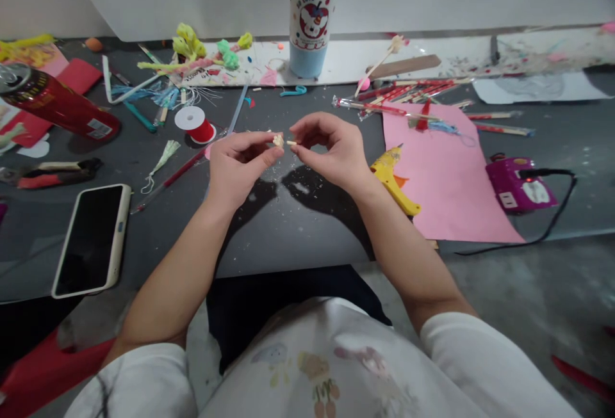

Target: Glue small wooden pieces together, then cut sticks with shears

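Note:
Between the thumb and fingers of my left hand (240,165) is a small cream-coloured piece with a lumpy surface (278,141); its exact kind is too small to make out. My right hand (331,149) pinches a short pale stick (291,143), its free end pointing at the lumpy piece with a narrow gap between them. Both hands are raised over the dark grey table (288,245), where pale crumbs lie scattered. Left of my left hand stands a spool of red thread (199,128). A yellow glue gun (394,181) lies just right of my right wrist.
A tall bottle (310,21) stands behind my hands. To the left are a phone (91,239), pliers (52,173) and a red can (60,104). Pink paper (446,181), wrapped sticks (408,93) and a purple box with a black cable (519,184) lie right.

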`<state>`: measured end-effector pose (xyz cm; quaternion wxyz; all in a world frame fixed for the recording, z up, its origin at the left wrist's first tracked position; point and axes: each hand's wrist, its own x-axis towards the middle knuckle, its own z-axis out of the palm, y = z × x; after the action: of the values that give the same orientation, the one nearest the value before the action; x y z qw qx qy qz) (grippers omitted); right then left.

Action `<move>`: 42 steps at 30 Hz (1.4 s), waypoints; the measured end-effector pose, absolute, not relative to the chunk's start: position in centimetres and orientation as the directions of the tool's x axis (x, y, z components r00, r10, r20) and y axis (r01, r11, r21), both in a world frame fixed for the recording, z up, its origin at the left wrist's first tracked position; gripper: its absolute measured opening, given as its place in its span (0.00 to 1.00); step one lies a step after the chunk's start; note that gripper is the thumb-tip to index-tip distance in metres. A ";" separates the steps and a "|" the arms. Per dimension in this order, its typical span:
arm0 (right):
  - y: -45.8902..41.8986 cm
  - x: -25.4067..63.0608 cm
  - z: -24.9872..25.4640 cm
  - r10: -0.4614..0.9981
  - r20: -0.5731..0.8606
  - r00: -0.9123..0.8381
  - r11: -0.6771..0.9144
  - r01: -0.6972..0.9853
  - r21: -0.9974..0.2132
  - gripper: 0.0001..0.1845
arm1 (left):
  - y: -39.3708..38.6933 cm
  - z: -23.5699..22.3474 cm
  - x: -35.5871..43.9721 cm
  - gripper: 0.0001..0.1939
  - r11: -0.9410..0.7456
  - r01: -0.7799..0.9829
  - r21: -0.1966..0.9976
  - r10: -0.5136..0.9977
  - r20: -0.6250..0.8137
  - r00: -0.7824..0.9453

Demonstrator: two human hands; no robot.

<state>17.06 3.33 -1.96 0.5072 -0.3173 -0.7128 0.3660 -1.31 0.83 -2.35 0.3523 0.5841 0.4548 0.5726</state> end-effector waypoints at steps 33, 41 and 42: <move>3.0 17.3 -2.3 0.822 0.455 -0.342 0.507 0.077 -0.858 0.23 | 0.8 -2.4 -1.1 0.12 -0.265 0.176 0.948 0.959 0.279 -0.057; 2.7 17.0 -1.8 0.824 0.462 -0.327 0.495 0.020 -0.869 0.23 | 0.7 -2.1 -1.0 0.11 -0.269 0.183 0.946 0.957 0.284 -0.060; 2.7 17.0 -1.7 0.823 0.463 -0.328 0.495 0.016 -0.869 0.23 | 0.7 -2.0 -0.9 0.11 -0.268 0.180 0.947 0.957 0.283 -0.064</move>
<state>16.99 2.68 -1.74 0.4977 -0.2967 -0.7070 0.4054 -0.95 0.74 -2.04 0.3581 0.5828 0.4877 0.5425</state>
